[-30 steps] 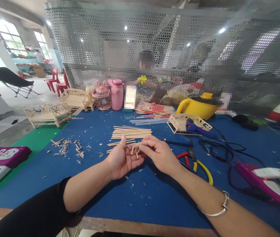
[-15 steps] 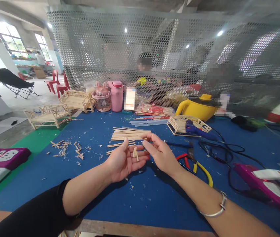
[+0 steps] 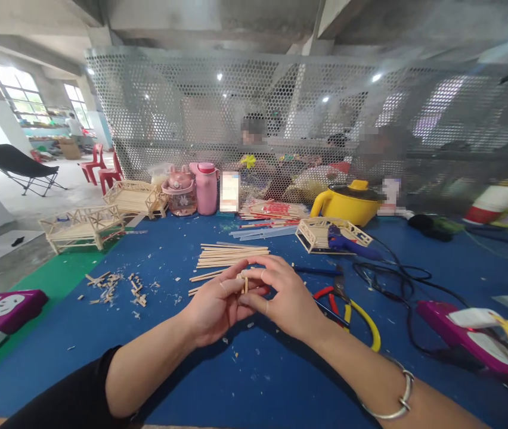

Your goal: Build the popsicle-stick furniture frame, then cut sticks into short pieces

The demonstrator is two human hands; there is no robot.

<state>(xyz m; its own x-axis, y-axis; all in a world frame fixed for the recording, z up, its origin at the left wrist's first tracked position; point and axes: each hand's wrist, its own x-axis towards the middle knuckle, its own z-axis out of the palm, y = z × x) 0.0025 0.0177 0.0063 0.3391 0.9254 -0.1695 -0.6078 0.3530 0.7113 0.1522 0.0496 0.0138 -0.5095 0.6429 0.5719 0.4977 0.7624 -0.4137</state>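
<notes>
Above the blue table mat, my left hand is cupped with its palm up, its thumb and fingers curled about a few short wooden sticks. From the right, my right hand reaches over that palm, thumb and fingers pinched on one of the short pieces. Fingers partly cover the pieces, so I cannot tell how many there are. Just behind the hands lie several long thin wooden sticks. To the right of my right hand, pliers with red and yellow handles rest on the mat.
Stick offcuts lie at left. Wooden stick models stand behind them. A blue glue gun leans on another model, its black cable running rightward. Pink bottles, a yellow pot and power strips surround the mat.
My right hand has come down and left onto the left palm, its fingers now on the short sticks. The left fingers have curled in. The view has tilted slightly upward.
</notes>
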